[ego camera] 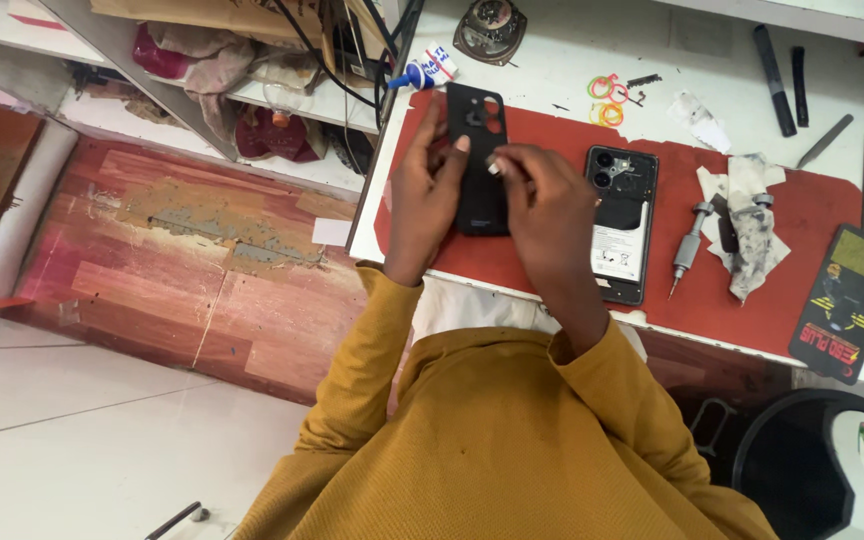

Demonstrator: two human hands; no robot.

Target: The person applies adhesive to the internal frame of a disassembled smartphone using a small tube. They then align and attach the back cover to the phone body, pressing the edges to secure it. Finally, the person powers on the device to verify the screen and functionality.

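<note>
The left hand (422,195) is gripping a black back cover (479,160) along its left edge, thumb and fingers curling round it so the cover is standing tilted above the red mat (552,140). One left fingertip is lying flat on the cover's inner face, just below the camera cut-outs. The right hand (547,205) is coming in from the cover's right edge, its fingers (504,165) bunching together in a pinch against that edge. Whether anything small is sitting between those fingertips, I cannot tell.

Just right of the right-hand knuckles, an opened phone (620,225) is lying flat on the mat, its insides and a white label facing up. Further right of those fingers, a screwdriver (687,250) is lying with its tip pointing toward the near edge, and beside it a crumpled rag (752,235) is sitting on scraps of paper.

Beyond the fingertips, at the far side of the white bench (552,60), a glue tube (427,68) with a blue cap is lying near the cover's top corner. Coloured rubber bands (607,100) are lying past the right-hand fingers. A flat black-and-yellow pack (847,300) is lying well off to the right, at the mat's end. Mustard sleeves (372,340) are covering both forearms.
</note>
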